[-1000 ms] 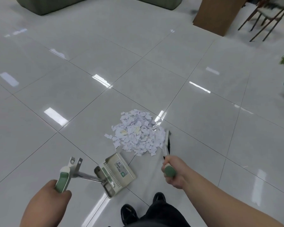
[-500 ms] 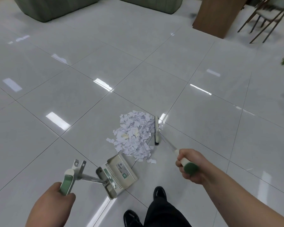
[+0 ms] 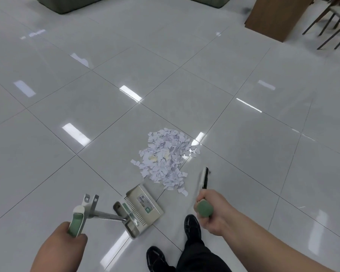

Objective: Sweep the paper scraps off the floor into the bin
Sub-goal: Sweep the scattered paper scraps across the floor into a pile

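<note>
The paper scraps (image 3: 165, 160) lie in one loose, ragged heap on the glossy pale grey floor (image 3: 86, 95), at the middle of the view, across a dark grout line where square tiles meet. The pieces are small, torn and white with a faint lilac tint, and a few strays sit apart at the heap's left and far right edges

The left hand (image 3: 67, 246), at the near left, has its fingers curled round the soft green grip of the dustpan handle (image 3: 77, 222), a slim metal stem with a forked pale plastic end. The dustpan (image 3: 143, 209) is a shallow rectangular tray of beige plastic with a row of comb teeth and a printed label inside. It sits tilted just on the near side of the heap, its far corner close to the nearest scraps but apart from them

The right hand (image 3: 214, 214) is closed in a fist round the rounded green end of the broom, thumb and fingers wrapped tight. The broom head (image 3: 203, 177), narrow, pale on one side and dark on the other, is motion-blurred just to the right of the heap's near edge; whether it touches the floor I cannot tell

Two shiny black shoes (image 3: 192, 226) and dark trouser legs show at the near edge. Far off stand a green upholstered sofa (image 3: 71, 2), a brown wooden cabinet (image 3: 275, 16) and thin dark chair legs (image 3: 326, 30)
</note>
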Available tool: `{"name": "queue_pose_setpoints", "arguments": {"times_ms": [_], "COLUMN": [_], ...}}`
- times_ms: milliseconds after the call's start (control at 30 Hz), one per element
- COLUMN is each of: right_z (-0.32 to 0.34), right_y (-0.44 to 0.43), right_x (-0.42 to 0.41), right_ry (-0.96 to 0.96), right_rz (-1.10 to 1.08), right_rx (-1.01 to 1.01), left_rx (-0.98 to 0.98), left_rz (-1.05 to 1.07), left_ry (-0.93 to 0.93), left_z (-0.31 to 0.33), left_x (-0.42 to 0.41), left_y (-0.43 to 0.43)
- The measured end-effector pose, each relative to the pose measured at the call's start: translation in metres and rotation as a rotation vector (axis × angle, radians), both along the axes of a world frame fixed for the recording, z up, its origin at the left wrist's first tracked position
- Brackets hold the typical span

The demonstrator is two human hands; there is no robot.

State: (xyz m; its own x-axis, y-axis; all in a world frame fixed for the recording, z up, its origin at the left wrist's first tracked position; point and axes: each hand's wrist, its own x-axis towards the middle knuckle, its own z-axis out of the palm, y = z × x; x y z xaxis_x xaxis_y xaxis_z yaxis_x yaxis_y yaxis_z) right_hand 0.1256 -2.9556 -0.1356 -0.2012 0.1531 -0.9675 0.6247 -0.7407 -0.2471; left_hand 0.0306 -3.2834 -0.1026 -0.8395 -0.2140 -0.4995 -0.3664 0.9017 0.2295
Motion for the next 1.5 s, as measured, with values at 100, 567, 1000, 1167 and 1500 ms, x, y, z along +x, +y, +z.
{"name": "queue_pose_setpoints", "arguments": {"times_ms": [100, 567, 1000, 1167, 1500], "right_z": [0.003, 0.042, 0.097, 0.117, 0.061], "right_y": [-0.031, -0.032, -0.039, -0.042, -0.063], "right_x": [-0.01, -0.016, 0.029, 0.028, -0.009], "right_ry": [0.061, 0.262, 0.178, 0.193, 0.146], "right_rz": [-0.078, -0.105, 0.319, 0.454, 0.729], "right_rx": [-0.142, -0.145, 0.007, -0.125, -0.285], "left_rx": [0.01, 0.188, 0.096, 0.088, 0.058], "left_rz": [0.02, 0.181, 0.212, 0.282, 0.351], "left_ry": [0.003, 0.056, 0.097, 0.078, 0.067], "left_z": [-0.004, -0.036, -0.018, -0.021, -0.034], "left_x": [0.007, 0.005, 0.026, 0.049, 0.083], "left_y": [-0.007, -0.009, -0.093, -0.112, -0.124]}}
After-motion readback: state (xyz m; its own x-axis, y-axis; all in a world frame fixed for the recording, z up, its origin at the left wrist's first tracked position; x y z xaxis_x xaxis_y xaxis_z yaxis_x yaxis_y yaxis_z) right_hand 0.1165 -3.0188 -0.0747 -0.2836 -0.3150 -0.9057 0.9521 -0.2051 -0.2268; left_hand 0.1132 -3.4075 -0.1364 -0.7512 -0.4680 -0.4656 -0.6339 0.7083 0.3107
